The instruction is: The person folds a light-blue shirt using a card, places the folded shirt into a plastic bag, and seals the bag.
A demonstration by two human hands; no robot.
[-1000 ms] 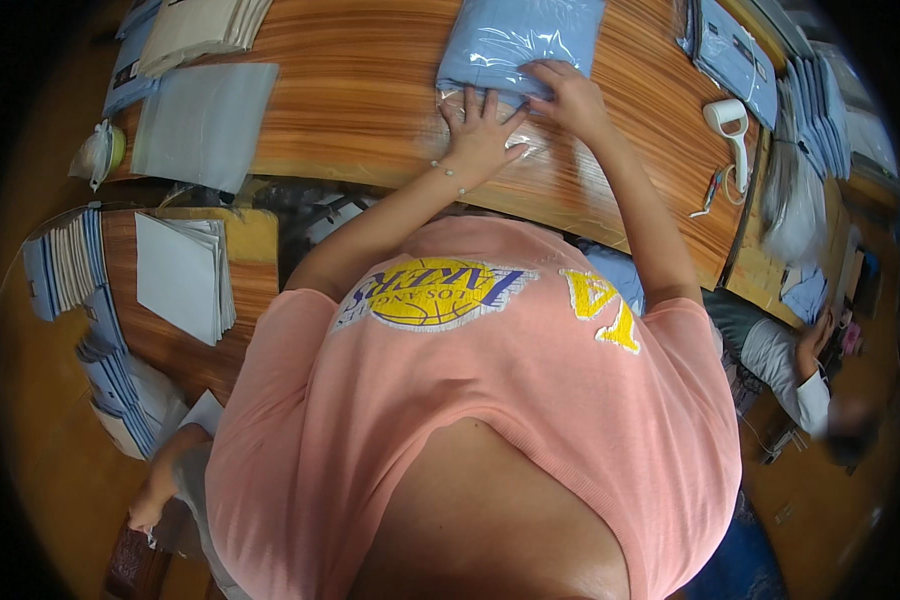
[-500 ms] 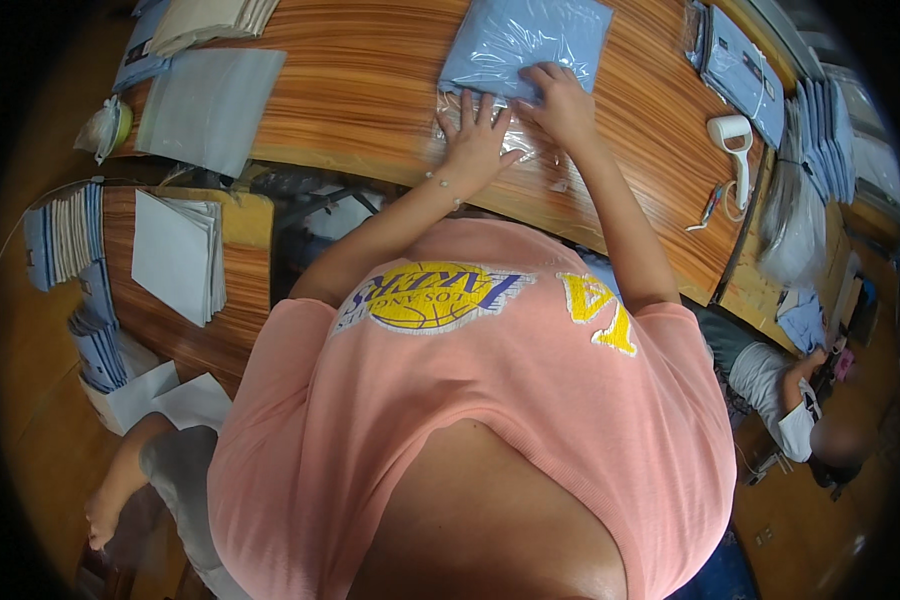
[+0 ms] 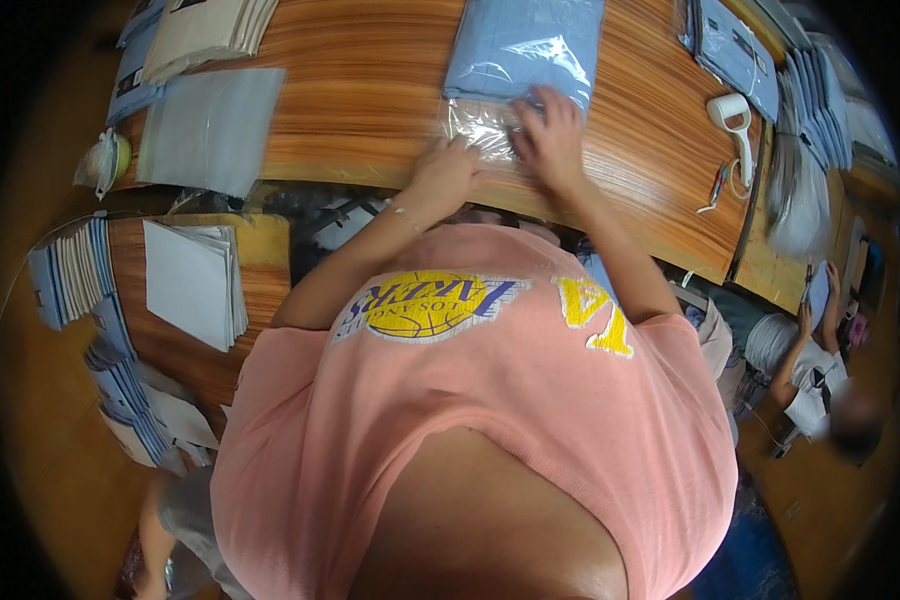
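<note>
A folded light-blue garment (image 3: 520, 50) lies in a clear plastic bag at the far middle of the wooden table. The bag's loose flap (image 3: 485, 122) reaches toward me and shines. At the flap's near left corner is my left hand (image 3: 442, 180), its fingers bent together on the plastic edge. My right hand (image 3: 555, 145) rests over the flap's right side, fingers apart and slightly blurred, with the tips by the garment's lower edge.
Clear plastic bags (image 3: 210, 130) lie left on the table, below folded beige garments (image 3: 205, 40). A white handheld device (image 3: 730, 115) and small snips (image 3: 715, 185) are at right, near bagged blue garments (image 3: 730, 60). White sheets (image 3: 195, 285) sit on a side table. A co-worker (image 3: 805, 370) sits right.
My left hand has gone from lying spread on the flap to bent fingers at its near edge. My right hand has shifted slightly toward me. The co-worker at right has raised a blue piece.
</note>
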